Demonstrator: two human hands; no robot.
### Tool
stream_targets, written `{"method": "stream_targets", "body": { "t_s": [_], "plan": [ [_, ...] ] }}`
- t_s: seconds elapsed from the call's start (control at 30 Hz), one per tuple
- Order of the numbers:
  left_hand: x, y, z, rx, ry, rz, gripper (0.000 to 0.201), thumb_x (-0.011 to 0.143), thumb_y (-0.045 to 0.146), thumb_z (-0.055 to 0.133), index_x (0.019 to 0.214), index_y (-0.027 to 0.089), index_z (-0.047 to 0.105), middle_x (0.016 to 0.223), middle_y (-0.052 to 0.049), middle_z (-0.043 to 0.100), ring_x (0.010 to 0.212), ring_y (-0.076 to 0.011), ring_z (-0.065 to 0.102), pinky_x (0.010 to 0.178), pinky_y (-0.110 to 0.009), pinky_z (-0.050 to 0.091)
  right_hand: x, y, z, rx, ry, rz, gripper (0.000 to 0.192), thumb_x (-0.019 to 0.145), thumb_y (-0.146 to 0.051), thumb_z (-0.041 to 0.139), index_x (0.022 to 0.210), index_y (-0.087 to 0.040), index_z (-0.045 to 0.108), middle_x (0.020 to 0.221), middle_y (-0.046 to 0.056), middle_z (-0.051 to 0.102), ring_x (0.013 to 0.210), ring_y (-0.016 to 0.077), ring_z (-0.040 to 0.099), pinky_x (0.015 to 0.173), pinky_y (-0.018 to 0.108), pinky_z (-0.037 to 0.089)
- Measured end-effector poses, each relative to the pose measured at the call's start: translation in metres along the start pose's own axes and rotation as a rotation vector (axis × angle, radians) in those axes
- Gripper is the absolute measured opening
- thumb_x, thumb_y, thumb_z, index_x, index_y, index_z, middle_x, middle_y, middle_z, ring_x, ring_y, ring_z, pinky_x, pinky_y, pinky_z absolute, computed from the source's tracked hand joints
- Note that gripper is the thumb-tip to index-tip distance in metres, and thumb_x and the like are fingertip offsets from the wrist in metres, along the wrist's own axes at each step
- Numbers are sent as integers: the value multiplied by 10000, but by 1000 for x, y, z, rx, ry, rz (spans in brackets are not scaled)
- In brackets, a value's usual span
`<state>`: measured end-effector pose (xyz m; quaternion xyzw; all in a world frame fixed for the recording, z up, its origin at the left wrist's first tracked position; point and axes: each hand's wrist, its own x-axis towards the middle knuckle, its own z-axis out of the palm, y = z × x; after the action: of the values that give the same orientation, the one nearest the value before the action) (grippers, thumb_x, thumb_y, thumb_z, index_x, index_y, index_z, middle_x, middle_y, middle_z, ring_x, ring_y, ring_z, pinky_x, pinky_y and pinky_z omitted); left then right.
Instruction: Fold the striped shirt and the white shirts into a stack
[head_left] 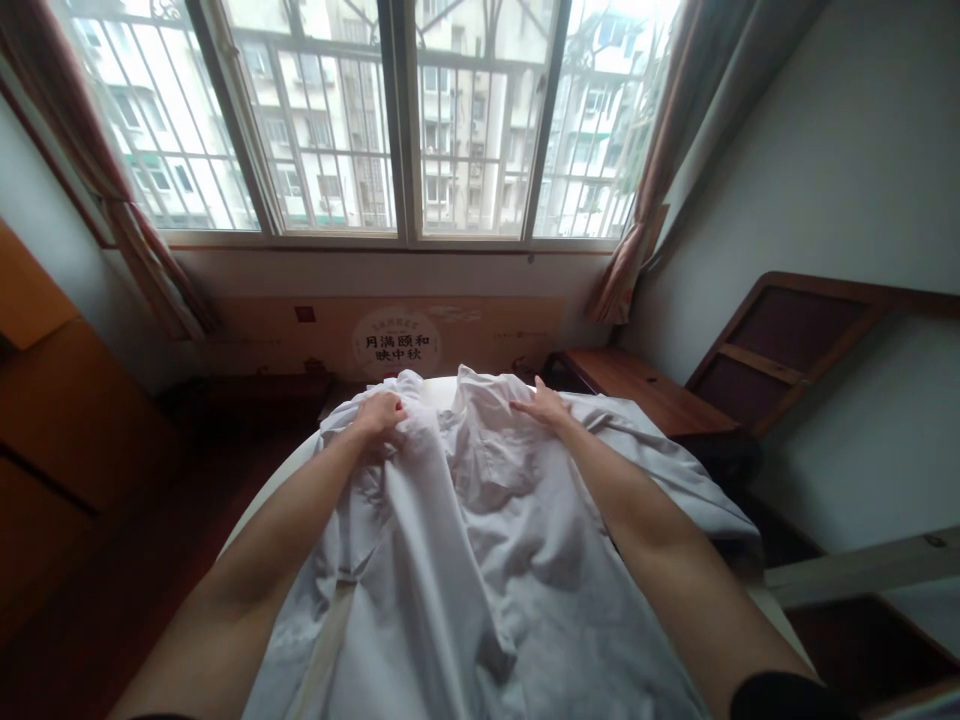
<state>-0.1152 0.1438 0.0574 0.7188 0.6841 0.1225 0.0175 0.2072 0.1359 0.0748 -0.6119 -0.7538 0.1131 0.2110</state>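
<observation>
White cloth on round table, both hands on its far part.
White cloth (pixel 517 520) covers most of the round table (pixel 276 484), draping past the right edge; near end cut off by frame. Left hand (pixel 381 411) curled at far-left edge, fingertips buried in folds; right hand (pixel 545 406) looser, thumb out, near far edge. Can't tell if either has a firm hold. Cabinet (pixel 60 420) cropped, contents hidden.
</observation>
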Motion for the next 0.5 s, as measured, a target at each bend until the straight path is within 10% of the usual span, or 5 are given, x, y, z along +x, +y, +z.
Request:
{"method": "stream_targets", "body": {
  "t_s": [0.2,0.33,0.5],
  "plan": [
    [-5,-16,-10,-78,447,12,262,932,310,375,920,172,597,997,-85,632,834,-189,606,691,-266,411,36,35,8,-94,36,104,209,894,-287,538,1002,-130,624,976,97,657,854,206,619,737,320,479],
    [-12,-33,-34,-96,722,-109,251,933,307,364,1020,149,538,843,-90,645,797,-240,627,706,-315,426,30,57,-33,-140,443,65,216,893,-257,460,1014,-155,607,931,113,673,858,243,611,721,305,424],
    [-6,-34,-60,-19,769,-231,328,954,322,297,1141,125,481,1058,-152,613,956,-288,597,821,-386,415,20,66,-95,-282,838,13,343,938,-278,337,1178,-109,514,1099,168,601,1008,274,551,837,360,388]
  ]
}}
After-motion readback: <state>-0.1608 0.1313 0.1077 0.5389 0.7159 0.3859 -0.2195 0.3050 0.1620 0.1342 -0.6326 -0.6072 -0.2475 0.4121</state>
